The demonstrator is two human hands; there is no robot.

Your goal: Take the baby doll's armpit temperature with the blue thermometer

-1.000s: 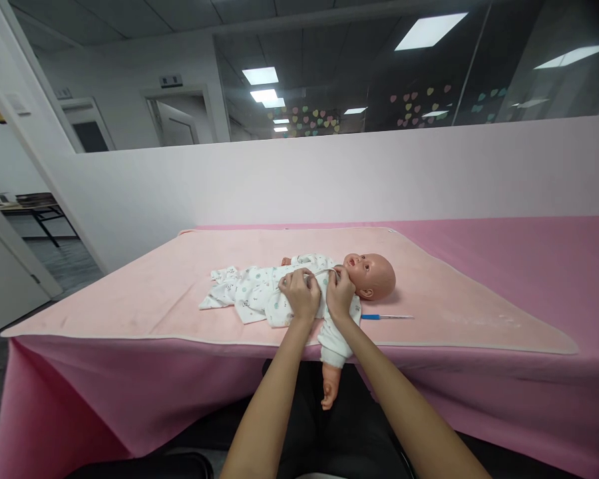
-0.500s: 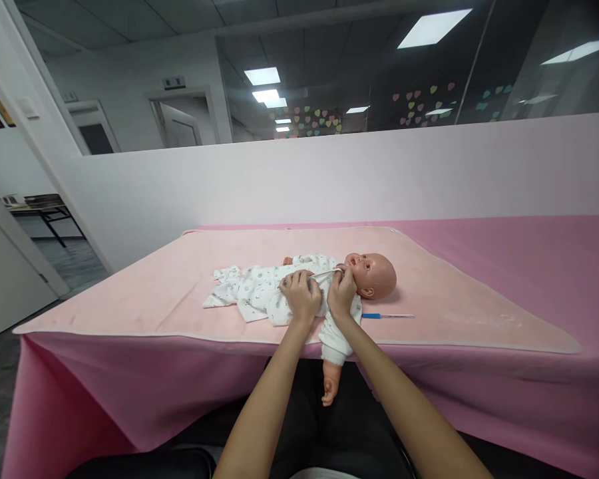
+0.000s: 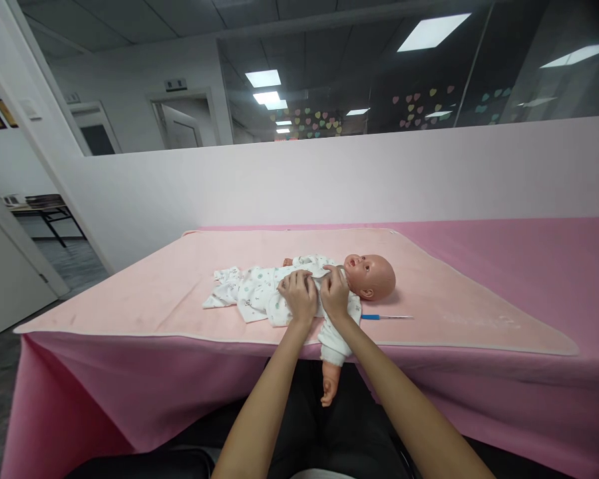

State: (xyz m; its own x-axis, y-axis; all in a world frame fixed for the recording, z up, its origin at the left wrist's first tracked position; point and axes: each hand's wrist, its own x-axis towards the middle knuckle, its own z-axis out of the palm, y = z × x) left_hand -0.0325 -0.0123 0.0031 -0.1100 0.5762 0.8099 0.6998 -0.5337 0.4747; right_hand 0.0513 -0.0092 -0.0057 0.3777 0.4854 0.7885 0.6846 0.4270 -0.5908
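Observation:
A baby doll lies on its back, head to the right, in a white patterned outfit. My left hand rests on the chest, its curled fingers closed on the front cloth. Close beside it, my right hand pinches the cloth below the doll's neck; the exact fold between the fingertips is hidden. One doll arm hangs over the table's near edge between my forearms. A thin rod with a blue handle lies just right of the doll's shoulder.
Under the doll is a peach mat with pale edging, spread over a pink tablecloth. A white half wall with glass above it stands behind the table. To the left is a white door.
My right hand has shifted slightly left and down, away from the doll's chin and nearer my left hand. The pale strip stretched between the hands no longer shows. My left hand stays nearly still.

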